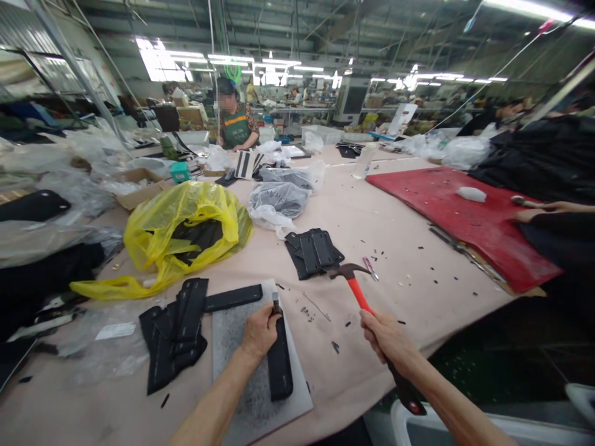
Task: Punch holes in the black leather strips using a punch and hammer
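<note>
My left hand (261, 331) pinches a short metal punch (276, 302), held upright at the far end of a black strip (280, 365). That strip lies on a worn grey board (237, 396). Raised over the table to the right, my right hand (388, 337) grips a claw hammer (357, 292) with a red and black handle. Another black strip (233, 298) crosses the board's far left corner. A pile of black pieces (174, 337) lies left of the board, and a neater stack of black pieces (313, 251) sits beyond it. The punch's tip is hidden by my fingers.
A yellow plastic bag (186, 217) with black material stands at the back left, clear bags (281, 195) beside it. Small scissors-like snips (370, 268) lie past the hammer. A co-worker's hand (527, 214) is over a red mat (455, 210). Another person (236, 124) sits across the table.
</note>
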The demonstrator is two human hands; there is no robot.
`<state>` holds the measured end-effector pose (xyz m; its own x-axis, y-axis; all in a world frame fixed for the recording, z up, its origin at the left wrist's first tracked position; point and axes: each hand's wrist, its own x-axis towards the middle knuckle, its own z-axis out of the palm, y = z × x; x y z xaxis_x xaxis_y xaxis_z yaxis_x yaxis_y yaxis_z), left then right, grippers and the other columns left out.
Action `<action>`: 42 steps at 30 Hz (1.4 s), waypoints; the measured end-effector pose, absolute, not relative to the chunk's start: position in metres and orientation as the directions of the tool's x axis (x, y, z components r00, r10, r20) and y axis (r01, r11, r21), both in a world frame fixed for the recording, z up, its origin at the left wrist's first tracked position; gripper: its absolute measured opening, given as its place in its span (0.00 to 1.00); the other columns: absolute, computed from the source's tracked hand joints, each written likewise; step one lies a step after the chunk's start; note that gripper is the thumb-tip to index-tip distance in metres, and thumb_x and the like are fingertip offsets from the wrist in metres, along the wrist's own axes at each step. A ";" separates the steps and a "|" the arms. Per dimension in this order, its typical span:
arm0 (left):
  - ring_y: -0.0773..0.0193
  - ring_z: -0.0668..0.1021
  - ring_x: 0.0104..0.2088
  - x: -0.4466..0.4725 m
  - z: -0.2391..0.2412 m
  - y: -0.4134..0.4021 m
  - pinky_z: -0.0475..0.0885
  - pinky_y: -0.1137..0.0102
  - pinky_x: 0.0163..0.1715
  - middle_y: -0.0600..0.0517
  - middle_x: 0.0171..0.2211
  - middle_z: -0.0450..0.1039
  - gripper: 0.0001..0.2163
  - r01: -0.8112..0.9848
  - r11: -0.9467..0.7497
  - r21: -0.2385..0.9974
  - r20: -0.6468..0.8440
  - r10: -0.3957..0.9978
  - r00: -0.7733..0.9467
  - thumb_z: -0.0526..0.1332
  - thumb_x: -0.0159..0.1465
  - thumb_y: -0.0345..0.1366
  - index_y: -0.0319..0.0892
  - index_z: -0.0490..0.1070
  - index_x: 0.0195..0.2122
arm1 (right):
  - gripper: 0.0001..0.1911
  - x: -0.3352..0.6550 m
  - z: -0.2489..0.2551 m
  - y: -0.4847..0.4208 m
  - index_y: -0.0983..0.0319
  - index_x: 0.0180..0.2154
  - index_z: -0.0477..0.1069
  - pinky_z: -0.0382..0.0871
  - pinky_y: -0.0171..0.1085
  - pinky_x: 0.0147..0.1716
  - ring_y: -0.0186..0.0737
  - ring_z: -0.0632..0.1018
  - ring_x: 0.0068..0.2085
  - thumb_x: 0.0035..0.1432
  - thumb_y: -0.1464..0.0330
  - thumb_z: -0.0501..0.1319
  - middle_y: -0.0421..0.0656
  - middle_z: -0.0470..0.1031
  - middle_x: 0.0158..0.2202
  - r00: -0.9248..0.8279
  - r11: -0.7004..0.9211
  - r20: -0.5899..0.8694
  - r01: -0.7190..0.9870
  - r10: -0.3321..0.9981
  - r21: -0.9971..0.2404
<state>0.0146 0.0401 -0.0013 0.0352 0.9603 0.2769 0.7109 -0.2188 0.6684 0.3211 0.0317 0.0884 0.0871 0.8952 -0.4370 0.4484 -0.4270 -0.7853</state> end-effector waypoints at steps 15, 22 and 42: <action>0.56 0.82 0.39 0.016 0.005 0.041 0.75 0.63 0.42 0.48 0.35 0.81 0.09 0.696 -0.160 0.700 0.224 0.975 -0.001 0.55 0.63 0.35 0.44 0.74 0.37 | 0.34 0.159 0.039 -0.018 0.62 0.63 0.58 0.58 0.56 0.59 0.59 0.64 0.61 0.58 0.60 0.61 0.54 0.62 0.63 -0.280 0.278 0.090 0.755 0.956 -0.594; 0.56 0.81 0.34 0.010 0.019 0.058 0.75 0.65 0.37 0.48 0.33 0.80 0.09 0.504 0.115 0.856 0.135 0.892 -0.432 0.57 0.62 0.41 0.42 0.73 0.35 | 0.39 0.143 0.013 -0.032 0.67 0.67 0.53 0.40 0.60 0.66 0.61 0.50 0.69 0.61 0.56 0.58 0.53 0.50 0.70 -0.348 0.315 0.036 0.794 0.937 -0.519; 0.56 0.82 0.42 0.003 0.014 0.010 0.77 0.62 0.47 0.49 0.39 0.81 0.10 0.514 -0.066 0.855 0.158 0.978 -0.138 0.56 0.62 0.34 0.43 0.76 0.40 | 0.12 0.164 0.037 0.031 0.58 0.43 0.74 0.60 0.42 0.46 0.45 0.71 0.47 0.61 0.73 0.55 0.45 0.73 0.42 -0.256 0.240 0.063 0.757 0.965 -0.607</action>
<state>0.0031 0.0103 0.0143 -0.1377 0.9778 0.1580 0.5137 -0.0659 0.8555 0.1644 0.0306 0.0372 -0.2559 0.9647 0.0626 0.7573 0.2403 -0.6072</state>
